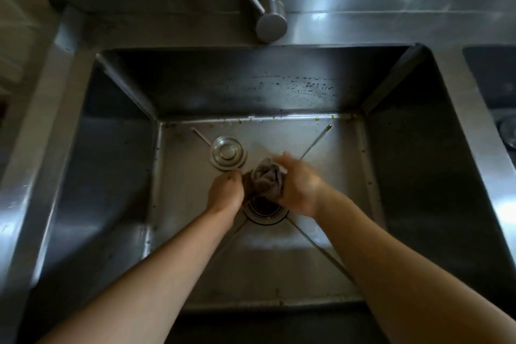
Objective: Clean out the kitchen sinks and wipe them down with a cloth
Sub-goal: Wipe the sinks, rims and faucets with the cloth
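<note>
Both hands, left hand and right hand, clenched round the bunched cloth at frame centre, above the drain. Probably wringing; next, wiping the sink walls.

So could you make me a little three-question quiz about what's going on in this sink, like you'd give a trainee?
1. True or false: the drain plug sits in the drain opening.
2. Which hands hold the grey cloth? A) left only B) right only C) both
3. Fill in: specks of dirt line the seam where the sink floor meets its ____ wall.

Key: 1. False; it lies on the sink floor, beside and beyond the open drain. 2. C; the left hand and right hand both grip the bunched cloth above the drain. 3. Back.
</note>
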### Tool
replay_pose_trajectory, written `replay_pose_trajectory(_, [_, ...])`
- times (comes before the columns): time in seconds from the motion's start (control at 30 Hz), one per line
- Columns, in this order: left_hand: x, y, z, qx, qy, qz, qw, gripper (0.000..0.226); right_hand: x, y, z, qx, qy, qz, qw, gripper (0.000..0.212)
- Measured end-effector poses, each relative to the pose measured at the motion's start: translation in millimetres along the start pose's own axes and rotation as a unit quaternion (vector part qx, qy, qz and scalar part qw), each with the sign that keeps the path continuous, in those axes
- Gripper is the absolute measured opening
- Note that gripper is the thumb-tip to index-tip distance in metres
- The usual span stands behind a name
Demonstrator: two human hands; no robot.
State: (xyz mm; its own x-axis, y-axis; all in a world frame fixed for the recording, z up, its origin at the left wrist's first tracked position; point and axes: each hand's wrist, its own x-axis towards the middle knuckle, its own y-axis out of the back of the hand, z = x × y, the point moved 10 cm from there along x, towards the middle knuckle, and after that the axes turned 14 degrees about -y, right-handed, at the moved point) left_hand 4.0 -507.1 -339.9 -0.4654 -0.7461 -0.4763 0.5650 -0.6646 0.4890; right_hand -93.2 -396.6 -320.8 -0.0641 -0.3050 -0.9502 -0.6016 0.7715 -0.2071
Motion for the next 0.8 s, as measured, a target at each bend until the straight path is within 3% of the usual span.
replay_pose_trajectory(0.1, [-19.9,3.5,-15.9,-0.045,0.059,0.014,0.997,0.029,-1.5,15.8,10.5,-0.137,0.062,0.146,0.978,0.033])
replay_pose_trajectory(0.17, [-24.9,3.9,-14.5,-0.061,0.044,0.017,0.997,0.028,-7.2,15.4,13.6,-0.113,0.072,0.145,0.980,0.032])
replay_pose_trajectory(0.23, [-30.0,-3.2,-3.1,-0.097,0.022,-0.007,0.995,0.023,-14.2,6.6,24.0,-0.076,0.035,0.083,0.993,0.032])
replay_pose_trajectory(0.3, [-36.1,-11.5,4.7,-0.173,0.035,-0.034,0.984,0.018,-26.7,-0.6,25.4,-0.058,0.036,0.026,0.997,0.014])
replay_pose_trajectory(0.37, [-47.2,-22.5,4.1,-0.222,0.100,-0.094,0.965,0.015,-42.1,11.8,13.5,-0.005,0.090,0.038,0.995,0.033])
replay_pose_trajectory(0.4, [-51.6,-24.7,2.5,-0.197,0.114,-0.127,0.965,0.015,-50.3,21.6,5.1,0.014,0.130,0.057,0.990,0.039])
replay_pose_trajectory(0.47, [-47.9,-17.4,1.9,-0.064,0.074,-0.158,0.983,0.021,-64.6,37.2,-4.3,0.012,0.183,0.107,0.977,0.044])
replay_pose_trajectory(0.53, [-44.3,-3.4,11.8,0.044,0.016,-0.133,0.990,0.038,-73.4,48.6,-4.4,-0.024,0.187,0.164,0.968,0.044])
replay_pose_trajectory(0.63, [-55.5,7.2,51.3,0.045,-0.094,-0.128,0.986,0.056,-89.7,54.3,-6.2,-0.048,0.207,0.210,0.954,0.039])
replay_pose_trajectory(0.73, [-80.7,-2.5,102.9,0.029,-0.238,-0.207,0.949,0.054,-107.4,37.5,-9.8,0.022,0.221,0.138,0.965,0.022])
replay_pose_trajectory(0.8, [-92.7,-2.1,124.4,0.007,-0.264,-0.228,0.937,0.056,-120.9,20.6,-12.0,0.080,0.211,0.051,0.973,0.005])
